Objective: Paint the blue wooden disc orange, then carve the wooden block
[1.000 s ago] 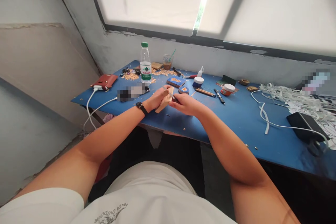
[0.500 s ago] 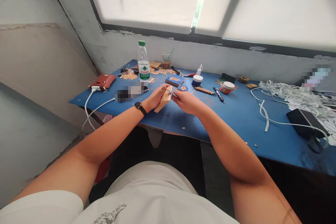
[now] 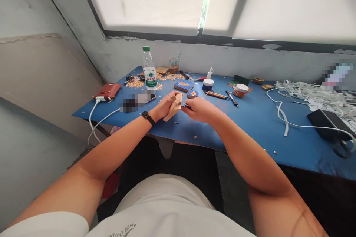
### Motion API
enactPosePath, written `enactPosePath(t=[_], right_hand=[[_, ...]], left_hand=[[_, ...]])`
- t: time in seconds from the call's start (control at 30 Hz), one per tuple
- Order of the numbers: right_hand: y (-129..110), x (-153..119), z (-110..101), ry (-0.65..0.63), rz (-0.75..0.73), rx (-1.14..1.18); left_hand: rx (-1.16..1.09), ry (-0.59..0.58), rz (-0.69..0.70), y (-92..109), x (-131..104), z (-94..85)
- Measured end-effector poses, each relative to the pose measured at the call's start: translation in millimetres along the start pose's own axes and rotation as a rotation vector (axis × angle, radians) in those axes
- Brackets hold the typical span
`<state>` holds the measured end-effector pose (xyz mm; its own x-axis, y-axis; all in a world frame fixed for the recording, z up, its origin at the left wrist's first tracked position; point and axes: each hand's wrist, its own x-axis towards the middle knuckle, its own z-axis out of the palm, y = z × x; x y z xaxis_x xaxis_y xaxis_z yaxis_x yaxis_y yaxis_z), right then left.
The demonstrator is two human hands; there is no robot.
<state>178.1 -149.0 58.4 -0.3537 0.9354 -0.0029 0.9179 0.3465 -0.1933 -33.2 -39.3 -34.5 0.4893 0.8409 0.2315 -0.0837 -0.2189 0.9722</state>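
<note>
A pale wooden block [image 3: 174,109] is tilted above the front edge of the blue table [image 3: 155,129], with my left hand [image 3: 166,106] wrapped round its left side. My right hand [image 3: 198,109] is closed round a slim tool [image 3: 187,106], mostly hidden by the fingers, close to the block's right edge. Just behind the hands lie a blue block with an orange pattern [image 3: 183,85] and a smaller blue piece [image 3: 193,93].
A water bottle [image 3: 150,70], a phone [image 3: 139,100] and a red-brown case [image 3: 107,92] stand or lie at the left. Behind are a cup [image 3: 174,66] and wood shavings. Paint jars [image 3: 240,90], a marker [image 3: 232,98] and white strips [image 3: 303,94] are to the right.
The tool in my right hand has turned and drawn back slightly from the block's face, so less of its blade shows. The camera view has shifted a little.
</note>
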Motion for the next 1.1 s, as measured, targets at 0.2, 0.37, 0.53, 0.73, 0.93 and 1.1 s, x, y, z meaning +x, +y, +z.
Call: enactPosePath(t=[0.2, 0.37, 0.53, 0.73, 0.93, 1.1], right_hand=[[-5, -1, -6, -0.054, 0.033, -0.064], [-10, 0, -4, -0.035, 0.062, -0.122], [-12, 1, -1, -0.009, 0.098, -0.121], [-7, 6, 3, 0.006, 0.110, -0.114], [-10, 5, 3, 0.016, 0.131, -0.130], [-19, 1, 0, 0.002, 0.205, -0.135]], left_hand=[[0.021, 0.023, -0.041, -2, 6, 4.4], [0.118, -0.023, -0.002, -2, 7, -4.2], [0.231, -0.053, 0.076, -2, 8, -12.9], [0.256, -0.055, 0.144, -9, 9, -14.3], [0.303, -0.049, 0.172, -9, 8, -15.7], [0.395, -0.022, 0.176, -1, 5, -13.4]])
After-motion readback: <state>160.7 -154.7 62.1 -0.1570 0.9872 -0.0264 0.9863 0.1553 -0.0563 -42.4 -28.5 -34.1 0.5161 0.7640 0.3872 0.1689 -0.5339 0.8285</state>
